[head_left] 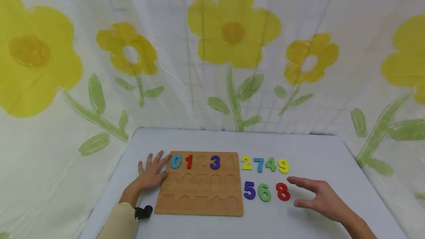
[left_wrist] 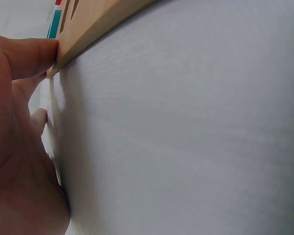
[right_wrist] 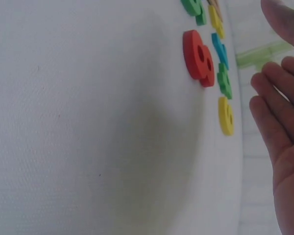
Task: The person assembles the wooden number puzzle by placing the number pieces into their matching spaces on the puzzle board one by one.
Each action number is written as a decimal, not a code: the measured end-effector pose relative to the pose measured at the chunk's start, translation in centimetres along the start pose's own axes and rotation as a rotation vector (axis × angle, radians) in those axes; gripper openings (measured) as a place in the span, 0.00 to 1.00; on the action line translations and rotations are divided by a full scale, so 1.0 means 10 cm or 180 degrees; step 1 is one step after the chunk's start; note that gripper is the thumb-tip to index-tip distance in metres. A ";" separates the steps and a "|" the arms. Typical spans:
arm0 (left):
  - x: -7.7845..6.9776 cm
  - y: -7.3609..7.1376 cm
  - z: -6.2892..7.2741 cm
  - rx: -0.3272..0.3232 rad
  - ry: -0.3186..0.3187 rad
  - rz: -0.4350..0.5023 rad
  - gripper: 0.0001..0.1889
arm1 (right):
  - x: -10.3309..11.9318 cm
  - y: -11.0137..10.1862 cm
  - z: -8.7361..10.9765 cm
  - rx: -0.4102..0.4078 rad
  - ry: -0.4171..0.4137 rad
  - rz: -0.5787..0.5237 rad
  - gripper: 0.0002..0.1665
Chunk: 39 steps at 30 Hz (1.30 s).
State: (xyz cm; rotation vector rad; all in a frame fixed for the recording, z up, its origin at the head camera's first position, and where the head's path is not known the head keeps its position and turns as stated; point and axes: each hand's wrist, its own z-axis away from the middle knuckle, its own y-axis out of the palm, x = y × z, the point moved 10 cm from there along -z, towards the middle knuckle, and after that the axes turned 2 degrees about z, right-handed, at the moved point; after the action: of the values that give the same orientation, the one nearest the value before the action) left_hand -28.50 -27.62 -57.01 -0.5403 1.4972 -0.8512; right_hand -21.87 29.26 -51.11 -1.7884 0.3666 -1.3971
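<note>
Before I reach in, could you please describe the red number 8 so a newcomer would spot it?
On the white table, find the wooden number board. To its right lie two rows of loose numbers; the red 8 ends the nearer row, close to the right hand. It alone among these is red.

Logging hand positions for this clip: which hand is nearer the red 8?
Right. The right hand is just to the right of the red 8, not touching it; the left hand is farther off, touching the left edge of the wooden board.
</note>
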 end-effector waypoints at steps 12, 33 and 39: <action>0.10 0.02 -0.08 0.0102 -0.0061 -0.0129 0.35 | -0.19 0.13 -0.14 0.0053 0.0116 0.0173 0.42; 0.16 0.07 -0.11 -0.0007 0.0053 -0.0159 0.34 | -0.38 0.32 -0.19 -0.0017 0.0498 0.0187 0.42; 0.13 0.06 -0.08 0.0001 0.0032 -0.0104 0.34 | -0.36 0.34 -0.17 -0.0101 0.0387 0.0303 0.40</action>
State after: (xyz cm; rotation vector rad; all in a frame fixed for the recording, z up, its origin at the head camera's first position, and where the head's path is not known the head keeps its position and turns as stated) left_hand -29.31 -28.09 -58.28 -0.5623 1.5010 -0.8805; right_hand -23.78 28.83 -55.92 -1.6930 0.5340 -1.4435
